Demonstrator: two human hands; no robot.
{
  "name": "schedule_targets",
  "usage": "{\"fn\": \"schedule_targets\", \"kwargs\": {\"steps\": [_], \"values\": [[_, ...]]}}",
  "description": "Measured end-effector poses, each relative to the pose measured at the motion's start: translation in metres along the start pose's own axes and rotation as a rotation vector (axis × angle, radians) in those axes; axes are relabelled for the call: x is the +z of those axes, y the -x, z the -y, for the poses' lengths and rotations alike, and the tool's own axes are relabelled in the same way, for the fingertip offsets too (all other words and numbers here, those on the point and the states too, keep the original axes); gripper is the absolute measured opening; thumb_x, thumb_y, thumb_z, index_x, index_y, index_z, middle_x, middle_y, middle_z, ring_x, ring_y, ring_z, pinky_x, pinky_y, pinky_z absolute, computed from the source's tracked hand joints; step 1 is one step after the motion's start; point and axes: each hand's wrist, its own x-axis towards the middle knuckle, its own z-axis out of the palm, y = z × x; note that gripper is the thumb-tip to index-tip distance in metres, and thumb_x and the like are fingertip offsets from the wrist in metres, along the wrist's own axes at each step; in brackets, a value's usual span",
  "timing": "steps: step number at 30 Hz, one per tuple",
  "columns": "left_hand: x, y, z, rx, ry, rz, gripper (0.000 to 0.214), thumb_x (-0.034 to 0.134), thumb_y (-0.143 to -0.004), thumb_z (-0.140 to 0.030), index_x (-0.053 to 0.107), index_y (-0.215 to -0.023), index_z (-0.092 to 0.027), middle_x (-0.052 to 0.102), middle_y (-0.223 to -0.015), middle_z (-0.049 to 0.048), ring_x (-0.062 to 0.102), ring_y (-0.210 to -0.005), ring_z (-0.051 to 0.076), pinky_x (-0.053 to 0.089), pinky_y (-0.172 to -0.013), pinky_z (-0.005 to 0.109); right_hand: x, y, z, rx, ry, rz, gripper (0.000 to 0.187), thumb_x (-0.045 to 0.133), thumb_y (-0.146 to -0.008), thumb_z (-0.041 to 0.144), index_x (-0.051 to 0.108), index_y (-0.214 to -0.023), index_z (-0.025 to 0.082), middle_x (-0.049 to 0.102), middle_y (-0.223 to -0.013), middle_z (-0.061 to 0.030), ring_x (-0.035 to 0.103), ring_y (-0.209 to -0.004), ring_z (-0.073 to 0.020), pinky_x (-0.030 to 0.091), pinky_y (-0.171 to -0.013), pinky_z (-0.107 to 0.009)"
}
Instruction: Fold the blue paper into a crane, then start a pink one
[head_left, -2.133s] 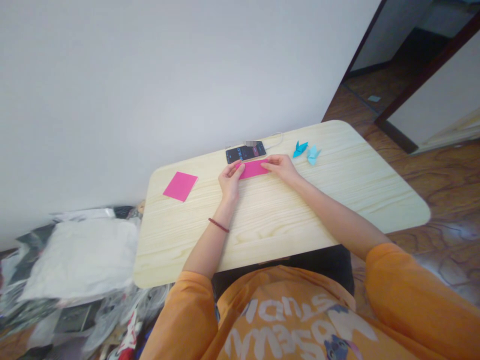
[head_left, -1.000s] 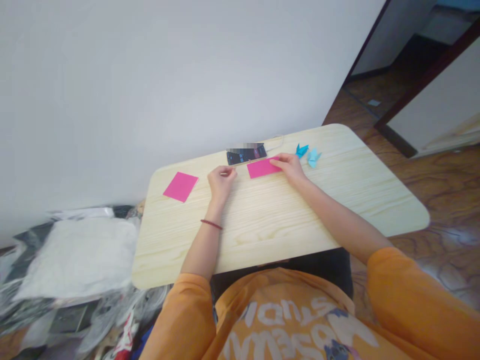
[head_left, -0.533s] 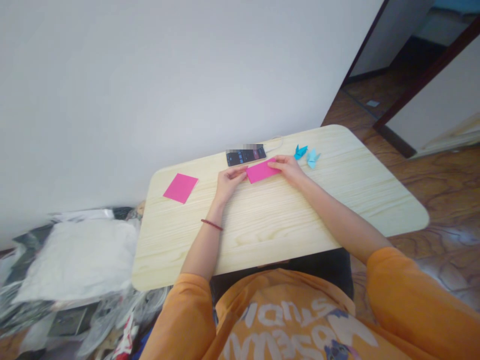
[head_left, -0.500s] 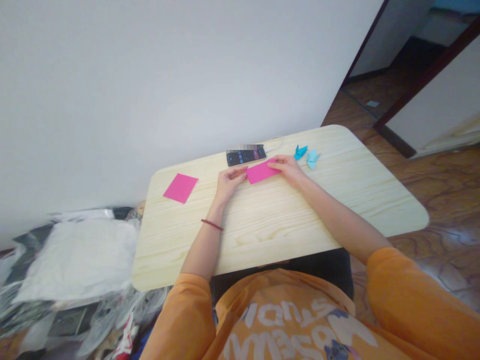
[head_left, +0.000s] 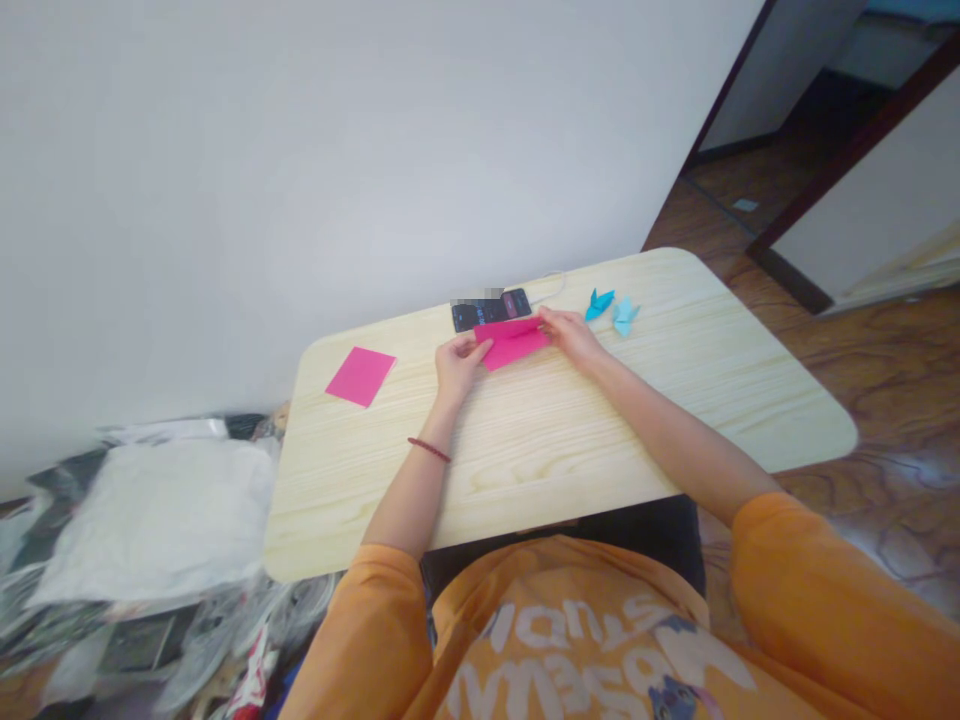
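Note:
A folded sheet of pink origami paper lies on the pale wooden table, just below a black smartphone. My left hand holds the sheet's left end between thumb and fingers. My right hand pinches its right end. The paper's edges rise slightly at a crease between my hands. A second pink square sheet lies flat to the left, apart from both hands.
Two small blue origami cranes stand at the table's far side, right of the phone, which has a white cable. Plastic bags and white fabric are heaped on the floor left of the table. A doorway is at upper right.
The pink sheet has shifted slightly left and now looks wider and tilted, with a raised fold. Its left end now sits under my left thumb.

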Motion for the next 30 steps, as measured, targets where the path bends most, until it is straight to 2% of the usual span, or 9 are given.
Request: {"fn": "schedule_targets", "kwargs": {"steps": [3,6,10,14,17,19,22,26,30], "values": [[0.0,-0.001,0.001,-0.016,0.033,-0.038,0.027,0.079,-0.063,-0.03,0.063,-0.081,-0.016,0.072,-0.07,0.0018,0.067,-0.063,0.013,0.052,-0.063,0.024,0.001,-0.001,0.0,-0.001,-0.015,-0.012,0.045,0.077,-0.062,0.06,0.072,-0.082,0.02,0.074,-0.086,-0.0059,0.069,-0.08,-0.0211,0.055,-0.073,-0.033],[0.002,0.0,-0.001,-0.04,0.063,-0.06,0.037,0.079,-0.063,-0.03,0.05,-0.083,-0.021,0.067,-0.062,-0.0036,0.064,-0.056,0.012,0.048,-0.056,0.021,0.003,0.003,0.003,-0.004,0.056,0.016,0.043,0.083,-0.054,0.05,0.071,-0.082,0.019,0.074,-0.086,-0.0044,0.069,-0.082,-0.0207,0.054,-0.08,-0.034],[0.005,0.004,-0.003,-0.031,0.091,-0.056,0.045,0.078,-0.065,-0.034,0.038,-0.083,-0.024,0.066,-0.063,-0.0055,0.066,-0.059,0.013,0.048,-0.056,0.02,0.004,0.005,0.004,0.002,0.129,-0.005,0.041,0.086,-0.048,0.045,0.068,-0.076,0.019,0.074,-0.079,-0.004,0.069,-0.077,-0.0217,0.054,-0.079,-0.038],[0.006,0.007,-0.006,0.036,0.029,-0.021,0.027,0.072,-0.071,-0.03,0.05,-0.084,-0.022,0.066,-0.066,-0.0027,0.066,-0.063,0.013,0.05,-0.06,0.022,0.003,0.002,-0.002,0.0,0.194,-0.07,0.041,0.086,-0.047,0.04,0.064,-0.075,0.019,0.071,-0.07,-0.0023,0.067,-0.068,-0.0194,0.054,-0.072,-0.035],[0.004,0.007,-0.005,0.088,-0.035,0.002,0.015,0.068,-0.074,-0.023,0.065,-0.088,-0.019,0.073,-0.085,0.0049,0.069,-0.08,0.016,0.054,-0.075,0.027,0.003,0.003,-0.003,-0.01,0.189,-0.102,0.048,0.084,-0.05,0.039,0.06,-0.087,0.021,0.069,-0.065,0.0012,0.066,-0.062,-0.0179,0.053,-0.065,-0.032],[0.003,0.005,-0.003,0.098,-0.035,0.014,0.016,0.066,-0.074,-0.02,0.07,-0.09,-0.018,0.074,-0.098,0.0084,0.069,-0.089,0.018,0.053,-0.084,0.031,0.004,0.006,-0.001,-0.031,0.158,-0.076,0.052,0.079,-0.056,0.04,0.056,-0.099,0.023,0.069,-0.065,0.0033,0.065,-0.06,-0.017,0.052,-0.062,-0.03],[0.001,0.002,0.002,0.047,-0.026,0.033,0.019,0.066,-0.074,-0.02,0.073,-0.091,-0.017,0.074,-0.103,0.0095,0.069,-0.084,0.018,0.055,-0.08,0.033,0.006,0.01,0.002,-0.078,0.139,-0.009,0.05,0.07,-0.067,0.04,0.051,-0.111,0.026,0.067,-0.063,0.0065,0.063,-0.057,-0.0144,0.049,-0.059,-0.026],[-0.002,-0.002,0.006,0.006,0.002,0.028,0.02,0.068,-0.071,-0.02,0.074,-0.09,-0.018,0.074,-0.102,0.0083,0.069,-0.086,0.018,0.056,-0.082,0.033,0.006,0.009,0.003,-0.125,0.15,0.063,0.033,0.063,-0.068,0.033,0.06,-0.1,0.024,0.072,-0.081,0.0014,0.063,-0.064,-0.014,0.049,-0.059,-0.026],[-0.004,-0.005,0.005,-0.055,0.11,0.046,0.021,0.06,-0.072,-0.018,0.074,-0.087,-0.018,0.074,-0.103,0.0077,0.069,-0.091,0.019,0.056,-0.086,0.035,0.007,0.007,0.003,-0.132,0.242,0.099,0.03,0.071,-0.059,0.027,0.069,-0.088,0.02,0.073,-0.099,-0.005,0.066,-0.077,-0.0172,0.052,-0.068,-0.03]]}}
